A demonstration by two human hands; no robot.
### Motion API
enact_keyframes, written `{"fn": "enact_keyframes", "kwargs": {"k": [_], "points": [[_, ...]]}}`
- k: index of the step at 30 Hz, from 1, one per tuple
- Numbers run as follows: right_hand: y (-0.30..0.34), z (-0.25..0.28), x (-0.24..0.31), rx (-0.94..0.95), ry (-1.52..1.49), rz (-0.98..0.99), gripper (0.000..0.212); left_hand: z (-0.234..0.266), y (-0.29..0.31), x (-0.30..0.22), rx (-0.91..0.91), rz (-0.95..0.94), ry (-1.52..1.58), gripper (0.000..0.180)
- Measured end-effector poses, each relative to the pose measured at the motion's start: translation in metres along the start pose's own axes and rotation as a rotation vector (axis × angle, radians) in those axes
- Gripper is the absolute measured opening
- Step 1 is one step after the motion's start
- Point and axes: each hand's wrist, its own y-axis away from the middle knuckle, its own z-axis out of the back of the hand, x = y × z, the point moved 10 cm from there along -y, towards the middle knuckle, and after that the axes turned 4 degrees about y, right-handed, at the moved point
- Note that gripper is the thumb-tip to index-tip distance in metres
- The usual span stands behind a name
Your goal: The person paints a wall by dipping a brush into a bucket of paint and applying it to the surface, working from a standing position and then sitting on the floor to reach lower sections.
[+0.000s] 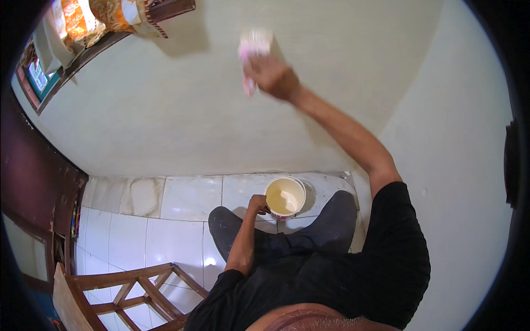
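Note:
My right hand (274, 77) is raised on an outstretched arm and closed around the pink handle of a wide paintbrush (257, 42). The brush's pale bristles point up and lie at or very near the cream wall (182, 99); motion blurs them slightly. Low between my knees is a white bucket (297, 197) with pale yellowish paint showing inside. My left hand (258, 204) is curled at the bucket's left rim, gripping it, with some fingers hidden behind the wall of the bucket.
A wooden chair frame (127, 273) stands at the lower left on white floor tiles (176, 237). An orange patterned curtain (83, 22) hangs by a window at the upper left. A dark red door (33, 160) is at the left. Another pale wall (452, 143) rises at the right.

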Motion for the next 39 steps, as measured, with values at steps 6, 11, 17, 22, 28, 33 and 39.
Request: {"fn": "enact_keyframes", "kwargs": {"k": [6, 11, 17, 22, 28, 33, 39], "points": [[0.078, -0.043, 0.057, 0.405, -0.59, -0.316, 0.004, -0.005, 0.026, -0.032, 0.073, -0.118, -0.363, 0.016], [-0.035, -0.033, -0.035, 0.249, -0.478, -0.412, 0.008, 0.007, 0.04, -0.021, 0.023, -0.044, -0.041, 0.01], [-0.119, 0.053, -0.057, -0.349, -0.141, -0.099, 0.009, -0.001, 0.029, -0.016, 0.067, -0.061, -0.113, 0.019], [-0.065, 0.002, 0.003, -0.115, -0.05, -0.017, 0.012, 0.021, -0.001, 0.015, 0.005, -0.027, -0.029, 0.014], [0.077, -0.008, 0.063, 0.257, -0.502, -0.29, 0.02, -0.012, -0.007, -0.02, 0.097, -0.267, -0.386, 0.019], [0.198, -0.002, 0.091, 0.479, -0.563, -0.808, 0.012, -0.012, -0.011, -0.017, 0.164, -0.245, -0.691, 0.022], [0.33, -0.018, 0.155, 0.784, -0.539, -1.1, 0.022, 0.007, 0.002, 0.007, 0.085, -0.103, -0.118, 0.022]]}}
